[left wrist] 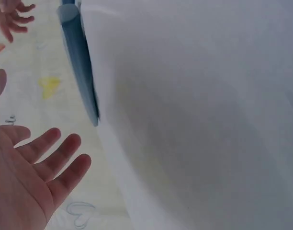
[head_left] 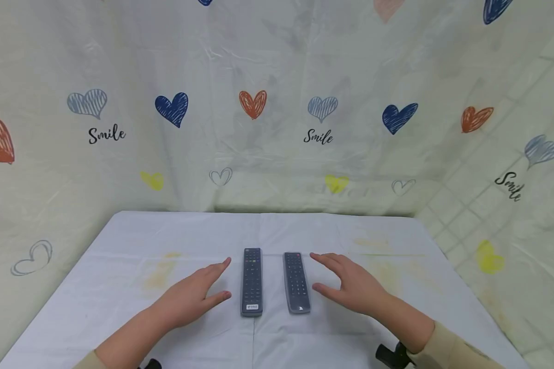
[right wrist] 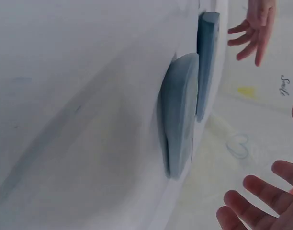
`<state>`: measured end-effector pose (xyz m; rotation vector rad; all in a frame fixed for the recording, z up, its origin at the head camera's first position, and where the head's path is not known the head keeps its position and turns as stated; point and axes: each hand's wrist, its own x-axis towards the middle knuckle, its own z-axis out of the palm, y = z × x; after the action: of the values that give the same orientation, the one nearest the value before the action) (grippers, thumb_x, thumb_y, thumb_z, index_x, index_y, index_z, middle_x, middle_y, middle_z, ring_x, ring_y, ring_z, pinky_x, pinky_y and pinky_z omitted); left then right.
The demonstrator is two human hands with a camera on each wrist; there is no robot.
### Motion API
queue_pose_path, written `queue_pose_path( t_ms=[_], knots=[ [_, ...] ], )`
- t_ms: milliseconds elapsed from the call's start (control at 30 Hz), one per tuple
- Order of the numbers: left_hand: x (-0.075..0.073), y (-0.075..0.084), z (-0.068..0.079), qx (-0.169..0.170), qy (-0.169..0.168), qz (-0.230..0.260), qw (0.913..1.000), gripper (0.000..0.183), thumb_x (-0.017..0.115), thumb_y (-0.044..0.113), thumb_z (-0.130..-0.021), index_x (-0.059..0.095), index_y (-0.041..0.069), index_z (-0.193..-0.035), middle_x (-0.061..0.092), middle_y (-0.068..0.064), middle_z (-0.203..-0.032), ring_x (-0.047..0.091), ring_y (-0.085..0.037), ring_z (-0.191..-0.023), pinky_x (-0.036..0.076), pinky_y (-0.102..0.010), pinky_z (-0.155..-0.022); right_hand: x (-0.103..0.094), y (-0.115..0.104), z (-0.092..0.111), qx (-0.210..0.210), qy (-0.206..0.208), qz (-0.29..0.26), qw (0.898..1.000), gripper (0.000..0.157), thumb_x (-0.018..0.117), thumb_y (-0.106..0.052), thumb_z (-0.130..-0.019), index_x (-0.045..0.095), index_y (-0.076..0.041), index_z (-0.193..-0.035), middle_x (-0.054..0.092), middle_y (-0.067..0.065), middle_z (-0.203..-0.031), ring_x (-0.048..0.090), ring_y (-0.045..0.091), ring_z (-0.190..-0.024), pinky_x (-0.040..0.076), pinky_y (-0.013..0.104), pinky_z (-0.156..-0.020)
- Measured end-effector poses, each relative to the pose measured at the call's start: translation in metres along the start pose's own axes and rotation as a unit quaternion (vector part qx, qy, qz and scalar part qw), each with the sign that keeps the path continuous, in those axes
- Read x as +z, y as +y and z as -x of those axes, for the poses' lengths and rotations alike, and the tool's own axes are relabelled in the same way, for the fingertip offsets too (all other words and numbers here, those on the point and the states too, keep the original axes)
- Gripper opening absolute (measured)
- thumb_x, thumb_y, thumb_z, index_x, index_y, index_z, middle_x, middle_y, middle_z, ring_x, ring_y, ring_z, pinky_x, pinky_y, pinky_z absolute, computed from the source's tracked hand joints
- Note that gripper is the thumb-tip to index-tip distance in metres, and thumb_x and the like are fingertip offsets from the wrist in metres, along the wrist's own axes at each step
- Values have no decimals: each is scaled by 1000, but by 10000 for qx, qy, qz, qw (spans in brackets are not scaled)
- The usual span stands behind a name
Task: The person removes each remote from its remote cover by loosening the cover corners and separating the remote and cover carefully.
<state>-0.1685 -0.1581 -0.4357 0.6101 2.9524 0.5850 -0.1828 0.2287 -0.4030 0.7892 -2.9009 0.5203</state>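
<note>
Two dark remote controls lie side by side on the white-covered table, buttons facing up. The left remote control point(head_left: 252, 282) is longer and has a white label at its near end. The right remote control point(head_left: 297, 283) is a little shorter and slightly slanted. My left hand point(head_left: 195, 296) hovers just left of the longer one, fingers and thumb extended and apart from it. On the other side, my right hand point(head_left: 351, 283) is held beside the shorter one, fingers spread and nothing in them. In the right wrist view both remotes appear edge-on, the shorter remote point(right wrist: 181, 115) nearer.
A white cloth point(head_left: 203, 230) with faint yellowish stains covers the table. Behind and at the sides hangs a pale curtain point(head_left: 277, 159) printed with hearts and the word Smile. Dark wrist-camera mounts point(head_left: 393, 354) show at the lower edge of the head view.
</note>
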Motion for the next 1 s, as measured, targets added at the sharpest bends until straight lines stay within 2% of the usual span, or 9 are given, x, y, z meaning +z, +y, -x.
queue_pose_path(
  t_ms=[100,200,333,433,567,733,867,1000],
  knots=[
    [3,0,-5,-254,-209,695,9970,79,57,59,-94,25,26,-158,47,9,-148,52,-14,-127,44,-44,-104,2,-6,-11,420,-266,-758,9959,62,65,-56,-90,50,-31,-145,61,-10,-120,60,14,-100,53,31,-77],
    [8,-2,-13,-459,-341,1334,9894,78,63,49,-95,25,23,-158,53,10,-140,59,-11,-114,50,-41,-93,4,-12,-24,628,-616,-1575,9836,61,69,-48,-91,52,-25,-144,64,-6,-112,60,12,-89,51,28,-67],
    [13,-6,-24,-675,-423,1984,9769,76,67,37,-95,28,17,-157,59,5,-131,64,-11,-99,53,-35,-81,9,-20,-40,931,-1090,-2581,9554,63,72,-35,-91,48,-16,-147,66,1,-108,65,19,-84,55,34,-65],
    [16,-7,-33,-866,-483,2539,9621,74,69,27,-95,30,13,-156,62,-2,-125,66,-13,-88,54,-33,-72,17,-27,-53,1193,-1351,-3110,9332,65,73,-26,-92,45,-10,-148,67,4,-106,67,23,-81,57,37,-65],
    [21,-7,-43,-1135,-552,3145,9408,72,70,18,-93,34,11,-154,65,-7,-118,67,-15,-81,57,-33,-67,31,-35,-69,1534,-1617,-3501,9098,68,73,-20,-92,41,-6,-150,69,5,-104,69,21,-80,59,37,-67],
    [26,-6,-53,-1387,-677,3355,9293,71,71,18,-92,36,10,-153,66,-7,-112,68,-16,-80,58,-34,-68,48,-42,-85,1917,-1814,-3729,8896,72,73,-18,-91,37,-6,-151,71,7,-103,70,21,-81,60,37,-69],
    [29,-1,-60,-1451,-778,3362,9273,72,72,18,-91,36,7,-152,65,-8,-110,68,-17,-78,58,-33,-66,58,-50,-94,2215,-1858,-3588,8875,74,75,-19,-89,36,-4,-151,70,8,-100,71,21,-78,60,35,-69],
    [32,3,-64,-1483,-761,3291,9295,71,71,20,-92,36,5,-152,64,-8,-111,66,-17,-77,57,-32,-65,65,-58,-97,2392,-1942,-3394,8888,77,76,-23,-88,35,-2,-150,69,8,-97,71,20,-74,59,34,-66]
  ],
)
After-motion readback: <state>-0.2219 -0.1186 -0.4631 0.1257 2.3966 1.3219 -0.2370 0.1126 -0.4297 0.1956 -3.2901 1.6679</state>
